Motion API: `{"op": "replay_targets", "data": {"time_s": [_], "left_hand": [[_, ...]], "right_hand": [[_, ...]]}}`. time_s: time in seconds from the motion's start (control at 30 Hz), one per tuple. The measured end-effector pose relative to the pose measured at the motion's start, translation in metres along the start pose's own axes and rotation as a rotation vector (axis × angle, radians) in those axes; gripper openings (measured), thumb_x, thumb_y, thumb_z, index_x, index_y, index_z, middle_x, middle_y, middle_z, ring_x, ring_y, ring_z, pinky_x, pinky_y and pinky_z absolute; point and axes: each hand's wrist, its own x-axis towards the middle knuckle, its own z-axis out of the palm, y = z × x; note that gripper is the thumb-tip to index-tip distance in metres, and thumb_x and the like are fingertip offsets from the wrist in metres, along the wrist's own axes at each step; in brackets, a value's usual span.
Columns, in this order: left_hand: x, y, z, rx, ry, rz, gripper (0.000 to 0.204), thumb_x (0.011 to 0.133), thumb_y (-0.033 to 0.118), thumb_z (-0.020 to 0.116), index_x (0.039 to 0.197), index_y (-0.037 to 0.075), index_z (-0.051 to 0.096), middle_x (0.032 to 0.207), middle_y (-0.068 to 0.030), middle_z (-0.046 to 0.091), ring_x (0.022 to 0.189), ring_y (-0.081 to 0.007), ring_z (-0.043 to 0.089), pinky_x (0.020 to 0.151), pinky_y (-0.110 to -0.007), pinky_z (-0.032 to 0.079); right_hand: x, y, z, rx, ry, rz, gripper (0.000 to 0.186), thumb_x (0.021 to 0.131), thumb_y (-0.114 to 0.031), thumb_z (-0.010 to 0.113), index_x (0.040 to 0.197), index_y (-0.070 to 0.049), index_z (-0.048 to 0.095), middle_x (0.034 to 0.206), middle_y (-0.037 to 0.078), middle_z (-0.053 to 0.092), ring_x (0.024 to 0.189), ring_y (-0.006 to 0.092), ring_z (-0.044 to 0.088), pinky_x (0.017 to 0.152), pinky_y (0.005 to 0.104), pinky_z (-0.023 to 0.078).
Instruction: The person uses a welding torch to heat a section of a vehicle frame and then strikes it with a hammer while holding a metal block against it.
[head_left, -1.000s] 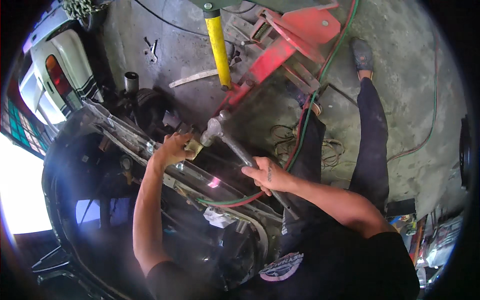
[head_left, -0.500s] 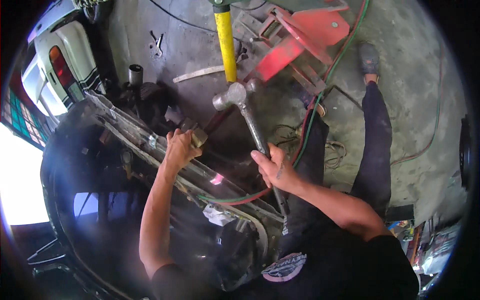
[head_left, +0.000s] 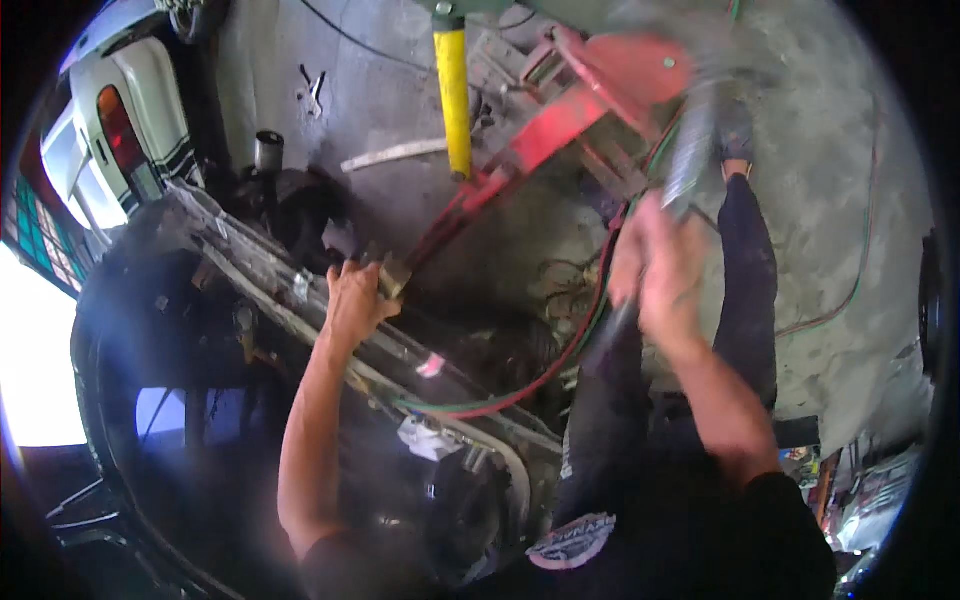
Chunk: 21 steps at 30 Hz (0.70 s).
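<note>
My left hand (head_left: pixel 353 302) is closed around a small tan block (head_left: pixel 394 277), resting against the long bare metal edge (head_left: pixel 290 285) of a car body. My right hand (head_left: pixel 660 265), smeared by motion, grips the handle of a metal hammer (head_left: pixel 692 160). The hammer is raised away from the block, and its head is a blur at the upper right, over the red jack's end. The handle's lower end sticks out below my fist.
A red floor jack (head_left: pixel 560 125) reaches toward the car's edge. A yellow-sleeved bar (head_left: pixel 453 100) hangs at the top. Red and green hoses (head_left: pixel 560 385) loop past my legs. A pale strip (head_left: pixel 395 153) and pliers-like tool (head_left: pixel 312 92) lie on the concrete floor (head_left: pixel 830 200).
My right hand has swung the hammer up and to the right, away from the block. My left hand stays almost in place on the block.
</note>
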Motion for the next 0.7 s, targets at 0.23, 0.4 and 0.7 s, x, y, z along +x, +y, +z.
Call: {"op": "replay_targets", "data": {"time_s": [0.23, 0.4, 0.7], "left_hand": [[0.010, 0.004, -0.010, 0.042, -0.078, -0.017, 0.055, 0.068, 0.036, 0.086, 0.111, 0.005, 0.072, 0.093, -0.0141, 0.072, 0.111, -0.0361, 0.061, 0.098, -0.052, 0.038], [0.013, 0.016, 0.000, 0.075, -0.018, 0.061, 0.052, 0.070, 0.041, 0.085, 0.105, 0.006, 0.071, 0.093, -0.0149, 0.073, 0.107, -0.0365, 0.063, 0.096, -0.051, 0.040], [-0.020, 0.065, 0.017, -0.186, -0.108, 0.015, 0.055, 0.069, 0.044, 0.089, 0.098, 0.002, 0.069, 0.082, -0.0198, 0.074, 0.084, -0.0402, 0.072, 0.082, -0.049, 0.054]], "right_hand": [[-0.074, 0.136, 0.059, -0.139, -0.565, 0.534, 0.022, 0.105, -0.030, 0.061, 0.098, -0.010, 0.055, 0.061, -0.002, 0.045, 0.044, 0.0111, 0.047, 0.039, 0.0315, 0.041], [-0.041, 0.115, -0.019, -0.276, -0.422, 0.499, 0.026, 0.103, -0.029, 0.062, 0.096, -0.007, 0.052, 0.062, -0.001, 0.049, 0.042, 0.0126, 0.051, 0.038, 0.0333, 0.042], [-0.059, 0.097, -0.030, -0.233, -0.473, 0.476, 0.029, 0.105, -0.031, 0.061, 0.094, -0.008, 0.047, 0.061, -0.001, 0.047, 0.040, 0.0100, 0.047, 0.036, 0.0295, 0.039]]}}
